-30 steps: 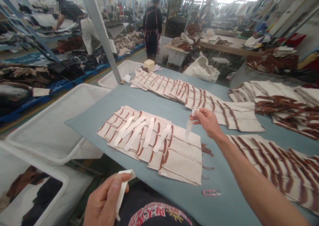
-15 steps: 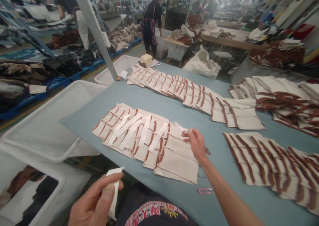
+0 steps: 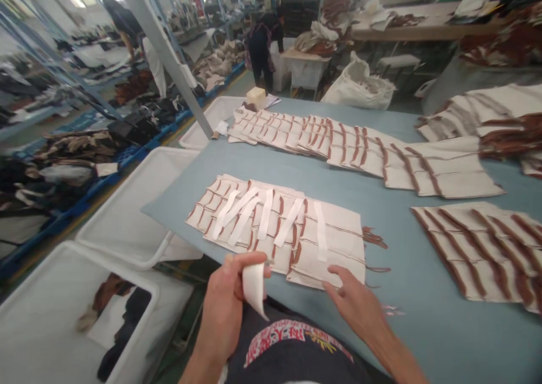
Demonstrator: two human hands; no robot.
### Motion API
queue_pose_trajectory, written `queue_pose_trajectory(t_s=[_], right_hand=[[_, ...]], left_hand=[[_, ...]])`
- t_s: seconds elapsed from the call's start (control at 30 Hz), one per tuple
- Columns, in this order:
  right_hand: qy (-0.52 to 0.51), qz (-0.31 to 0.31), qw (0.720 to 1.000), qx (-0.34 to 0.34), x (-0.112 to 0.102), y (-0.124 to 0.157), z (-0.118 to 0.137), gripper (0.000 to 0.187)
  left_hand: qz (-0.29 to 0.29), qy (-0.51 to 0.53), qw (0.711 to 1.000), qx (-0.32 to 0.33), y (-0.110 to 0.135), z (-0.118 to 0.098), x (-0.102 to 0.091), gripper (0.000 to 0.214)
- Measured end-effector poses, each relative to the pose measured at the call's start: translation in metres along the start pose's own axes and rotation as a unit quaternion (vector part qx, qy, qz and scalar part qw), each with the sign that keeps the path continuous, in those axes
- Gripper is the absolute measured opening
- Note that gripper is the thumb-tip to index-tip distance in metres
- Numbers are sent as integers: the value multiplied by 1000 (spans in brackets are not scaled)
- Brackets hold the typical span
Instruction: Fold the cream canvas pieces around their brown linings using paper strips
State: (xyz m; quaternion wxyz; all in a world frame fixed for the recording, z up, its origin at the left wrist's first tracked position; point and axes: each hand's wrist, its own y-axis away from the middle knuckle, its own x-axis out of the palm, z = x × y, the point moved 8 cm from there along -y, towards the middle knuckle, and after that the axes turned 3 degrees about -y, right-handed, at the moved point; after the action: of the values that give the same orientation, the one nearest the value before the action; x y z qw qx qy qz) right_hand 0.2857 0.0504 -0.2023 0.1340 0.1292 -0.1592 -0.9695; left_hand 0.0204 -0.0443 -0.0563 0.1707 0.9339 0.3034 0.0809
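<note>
My left hand point(image 3: 226, 302) is closed on a bundle of white fabric strips point(image 3: 254, 287), held at the near edge of the blue-grey table point(image 3: 271, 164). My right hand point(image 3: 353, 302) hovers open, fingers spread, just over the near edge of a fanned row of cream fabric pieces with brown trim point(image 3: 279, 226). Several white strips lie across that row; the rightmost one point(image 3: 320, 238) lies a little beyond my right fingertips.
More rows of cream and brown pieces lie farther back point(image 3: 359, 152) and at the right point(image 3: 483, 248). White bins point(image 3: 127, 226) stand left of the table. A small pink clipper point(image 3: 392, 310) lies by my right hand. Other people work at the back.
My right hand laid its strip on the row and drew back toward me, now empty. My left hand rose to the table edge with its strips. The view tilted down.
</note>
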Motion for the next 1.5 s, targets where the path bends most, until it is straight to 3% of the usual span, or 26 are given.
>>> queue_pose_trajectory(t_s=[0.07,0.2,0.33,0.4,0.47,0.57,0.63,0.7,0.77,0.87,0.93,1.0,1.07,1.2,1.37,1.5], right_hand=[[79,-3,995,-59,-2,18,26,29],[180,-19,953,-245,15,49,97,27],[237,-57,848,-470,43,76,164,33],[268,-72,794,-541,54,85,182,36],[281,-71,757,-585,60,90,193,36],[269,-24,723,-636,66,101,204,29],[253,16,716,-651,71,108,209,26],[216,44,744,-631,75,111,213,23],[148,65,813,-560,77,105,214,17],[46,108,927,-357,85,83,195,23],[-5,140,962,-234,91,74,178,34],[-48,159,972,-166,92,70,169,40],[-73,158,974,-143,90,68,166,42],[-41,127,976,-169,80,65,172,39],[-17,94,977,-191,70,57,172,37],[-57,62,983,-165,64,46,163,40]], left_hand=[[48,100,992,-56,0,6,13,66],[68,181,976,-97,0,6,19,60],[98,222,962,-125,2,1,25,50],[101,236,957,-136,2,-1,25,55],[101,243,955,-134,2,-3,24,59],[116,247,955,-118,3,-5,21,55],[127,243,956,-102,5,-3,19,52],[133,233,960,-83,7,-1,16,52],[138,219,964,-66,8,2,13,54],[140,197,969,-51,10,8,9,57],[136,183,973,-43,10,12,5,57],[138,150,978,-36,11,17,3,56],[142,86,986,-18,13,19,1,57],[160,-38,986,28,18,14,4,53],[170,-79,982,23,24,13,19,44],[176,-116,977,37,29,18,30,38]])
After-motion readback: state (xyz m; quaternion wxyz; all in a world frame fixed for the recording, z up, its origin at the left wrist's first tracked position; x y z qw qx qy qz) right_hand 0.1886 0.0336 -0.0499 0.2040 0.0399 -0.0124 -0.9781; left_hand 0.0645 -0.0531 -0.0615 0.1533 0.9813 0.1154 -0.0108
